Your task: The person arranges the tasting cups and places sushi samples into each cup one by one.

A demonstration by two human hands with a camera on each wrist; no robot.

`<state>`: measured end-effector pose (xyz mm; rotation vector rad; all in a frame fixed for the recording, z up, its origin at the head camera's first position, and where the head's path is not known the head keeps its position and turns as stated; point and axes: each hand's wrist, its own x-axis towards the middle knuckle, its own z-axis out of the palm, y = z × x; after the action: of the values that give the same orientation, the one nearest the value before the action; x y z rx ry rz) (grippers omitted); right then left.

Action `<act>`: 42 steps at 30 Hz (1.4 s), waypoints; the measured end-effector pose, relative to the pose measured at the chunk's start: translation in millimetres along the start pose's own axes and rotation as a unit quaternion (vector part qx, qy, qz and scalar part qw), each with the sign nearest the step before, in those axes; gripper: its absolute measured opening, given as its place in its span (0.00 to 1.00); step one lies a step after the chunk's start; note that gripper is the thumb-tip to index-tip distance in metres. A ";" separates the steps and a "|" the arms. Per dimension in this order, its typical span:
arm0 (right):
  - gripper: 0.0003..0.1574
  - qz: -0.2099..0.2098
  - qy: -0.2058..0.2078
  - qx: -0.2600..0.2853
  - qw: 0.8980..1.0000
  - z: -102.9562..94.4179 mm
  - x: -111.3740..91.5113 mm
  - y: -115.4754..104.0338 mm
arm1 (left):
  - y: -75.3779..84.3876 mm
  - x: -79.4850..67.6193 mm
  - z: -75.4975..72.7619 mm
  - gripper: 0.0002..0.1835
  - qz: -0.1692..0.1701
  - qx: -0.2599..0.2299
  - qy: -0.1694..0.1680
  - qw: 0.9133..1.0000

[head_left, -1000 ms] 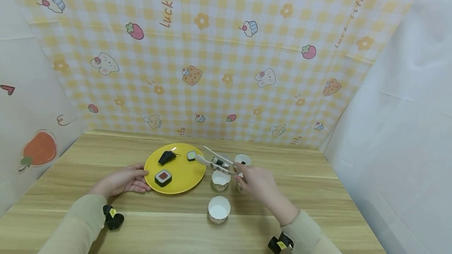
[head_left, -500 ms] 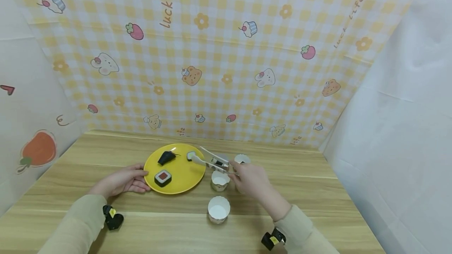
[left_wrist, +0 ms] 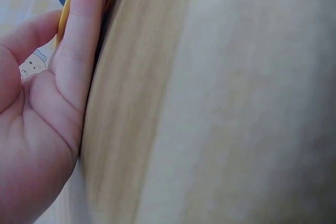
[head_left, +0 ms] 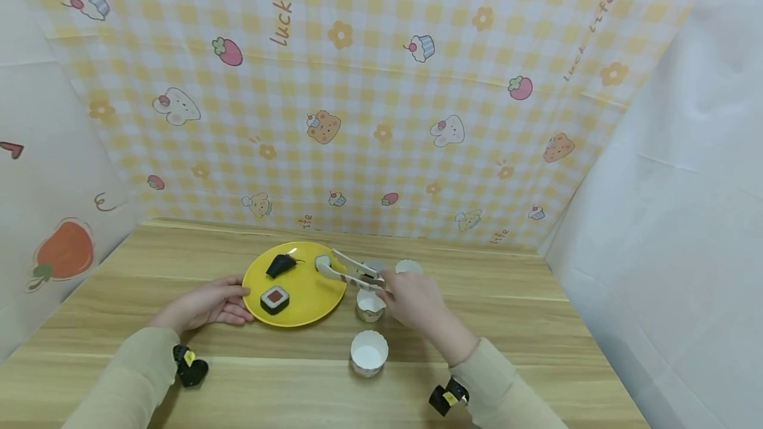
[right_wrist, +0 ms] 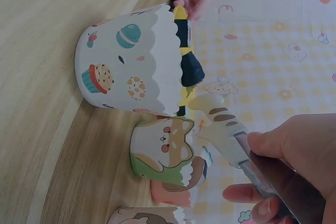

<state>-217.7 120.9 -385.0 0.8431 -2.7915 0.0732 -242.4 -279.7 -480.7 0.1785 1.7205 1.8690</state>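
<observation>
My left hand (head_left: pixel 205 303) pinches the left rim of a yellow plate (head_left: pixel 312 293), thumb above and fingers beneath. On it lie a black cone-shaped hand roll (head_left: pixel 280 265), a sushi roll with a red centre (head_left: pixel 275 298) and a smaller pale green-centred roll (head_left: pixel 322 261) near the right rim. Pale tongs with brown marks (right_wrist: pixel 218 121) are held in my right hand (head_left: pixel 417 300). Their arms stand apart over the plate's right edge, tips around or beside the smaller roll; whether they touch it, I cannot tell.
Right of the plate stand several paper cups: a white one (head_left: pixel 369 353) in front, a dog-print one (right_wrist: pixel 163 148) behind it, others farther back, partly hidden by my right hand. A checked cloth (head_left: pixel 381 85) hangs behind the wooden table (head_left: pixel 268 389).
My right hand has carried the tongs left, bringing the tips to the smaller roll at the plate's right side. The left hand and plate have stayed in place.
</observation>
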 end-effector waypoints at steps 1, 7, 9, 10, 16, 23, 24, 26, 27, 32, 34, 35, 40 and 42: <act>0.17 0.002 -0.002 0.003 1.000 0.4 1.0 -0.5 | 0.3 0.0 0.1 0.34 -0.001 0.000 0.000 1.000; 0.12 0.005 -0.002 0.007 1.000 3.6 6.4 -3.0 | 2.1 -0.9 1.7 0.35 -0.002 -0.001 0.000 1.000; 0.10 0.006 -0.003 0.002 1.000 4.4 7.9 -3.8 | 2.4 -1.2 2.3 0.35 -0.002 -0.001 0.000 1.000; 0.11 0.007 -0.004 -0.001 1.000 4.8 8.6 -4.2 | 2.4 -1.3 2.4 0.35 -0.002 -0.001 0.000 1.000; 0.12 0.018 -0.016 -0.003 1.000 4.6 13.1 -7.9 | 2.0 -0.7 2.1 0.35 -0.003 -0.001 0.004 1.000; 0.13 0.021 -0.017 -0.039 0.999 5.0 18.7 -10.2 | 0.7 0.1 1.3 0.35 -0.001 -0.003 -0.001 1.000; 0.13 0.021 -0.013 -0.044 0.999 5.5 19.5 -10.3 | 0.3 0.3 1.1 0.35 -0.001 -0.004 -0.002 1.000; 0.13 0.020 -0.006 -0.051 0.999 6.6 20.9 -10.7 | -0.4 0.6 0.7 0.34 0.001 -0.005 -0.005 1.000; 0.14 0.020 -0.003 -0.053 0.998 6.9 21.4 -11.0 | -0.7 0.8 0.4 0.33 0.003 -0.005 -0.007 1.000; 0.16 0.023 -0.003 -0.052 0.998 7.4 22.9 -13.5 | -1.3 1.3 0.2 0.32 0.003 -0.007 -0.003 1.000; 0.16 0.025 -0.010 -0.055 0.998 6.9 23.4 -14.8 | -1.0 1.1 0.2 0.33 0.002 -0.006 -0.001 1.000; 0.16 0.026 -0.014 -0.056 0.998 6.7 23.7 -15.4 | -0.7 0.8 0.3 0.33 0.002 -0.005 -0.002 1.000; 0.16 0.029 -0.026 -0.053 0.998 7.6 25.0 -17.3 | 0.3 0.0 1.1 0.33 0.003 -0.004 -0.006 1.000; 0.17 0.028 -0.026 -0.049 0.998 8.3 25.6 -17.5 | 0.1 0.3 1.1 0.34 0.002 -0.004 -0.007 1.000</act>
<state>-230.5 91.5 -387.6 0.7538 -2.8413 -0.0760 -242.2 -278.6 -480.5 0.1915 1.7054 1.8730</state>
